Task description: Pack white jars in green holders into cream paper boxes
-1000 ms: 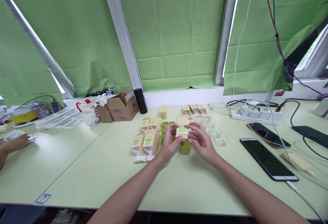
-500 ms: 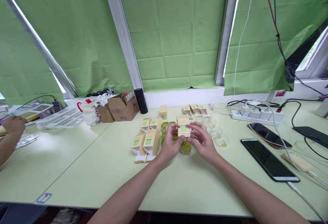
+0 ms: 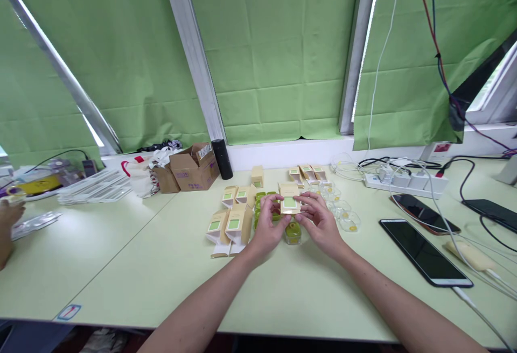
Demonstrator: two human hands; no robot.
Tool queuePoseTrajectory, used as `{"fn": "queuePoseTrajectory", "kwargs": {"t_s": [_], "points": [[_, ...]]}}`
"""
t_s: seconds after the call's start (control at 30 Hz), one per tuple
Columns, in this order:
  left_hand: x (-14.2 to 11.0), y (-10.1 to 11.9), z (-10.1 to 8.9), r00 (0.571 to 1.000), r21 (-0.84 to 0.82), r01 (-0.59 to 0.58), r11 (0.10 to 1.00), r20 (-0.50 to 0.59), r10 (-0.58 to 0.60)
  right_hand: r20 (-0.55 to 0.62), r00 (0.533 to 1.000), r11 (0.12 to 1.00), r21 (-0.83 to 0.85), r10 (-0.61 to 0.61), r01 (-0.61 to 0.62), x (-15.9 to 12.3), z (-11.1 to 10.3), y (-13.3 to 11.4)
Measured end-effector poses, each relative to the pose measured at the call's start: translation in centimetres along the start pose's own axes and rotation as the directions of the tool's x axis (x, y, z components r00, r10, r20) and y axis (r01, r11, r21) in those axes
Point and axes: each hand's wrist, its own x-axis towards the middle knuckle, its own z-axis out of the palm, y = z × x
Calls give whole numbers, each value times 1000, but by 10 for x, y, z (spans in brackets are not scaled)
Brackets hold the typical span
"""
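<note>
My left hand (image 3: 268, 226) and my right hand (image 3: 320, 220) together grip a small tan carton with a green label (image 3: 289, 200), held just above the table. Its top flap stands open. Directly under it sits a small clear case with green contents (image 3: 293, 233). Left of my hands lie several more tan cartons (image 3: 228, 225). Several green cases (image 3: 260, 202) sit behind my left hand. To the right of my right hand are clear cases with yellow contents (image 3: 348, 220).
Brown cardboard boxes (image 3: 189, 167) and a black cylinder (image 3: 222, 158) stand at the back. Two phones (image 3: 425, 249) and a power strip (image 3: 404, 179) with cables lie on the right. Another person's hand (image 3: 8, 216) works at the far left beside flat clear packets (image 3: 93, 186).
My hands and the carton have barely moved. The other person's hand at the far left rose, then came back down near the table edge.
</note>
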Motion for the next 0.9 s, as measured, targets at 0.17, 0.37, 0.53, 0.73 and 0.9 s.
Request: {"fn": "queuePoseTrajectory", "kwargs": {"t_s": [0.17,0.37,0.53,0.73,0.9], "points": [[1,0,1,1000,14,7,1000,-15,-7,-2,1000,1000,-9,8,-8,0,-1,2],[0,-2,2,1000,24,1,1000,-28,0,-7,1000,1000,-13,10,-10,1,-1,2],[1,-4,1,999,40,-28,999,-38,30,-11,1000,1000,0,8,-8,1,0,2],[1,-5,2,999,58,-36,998,-38,38,-7,1000,1000,-3,3,-3,1,0,3],[1,-6,2,997,77,-48,996,-58,53,-11,1000,1000,-8,6,-6,1,0,3]]}}
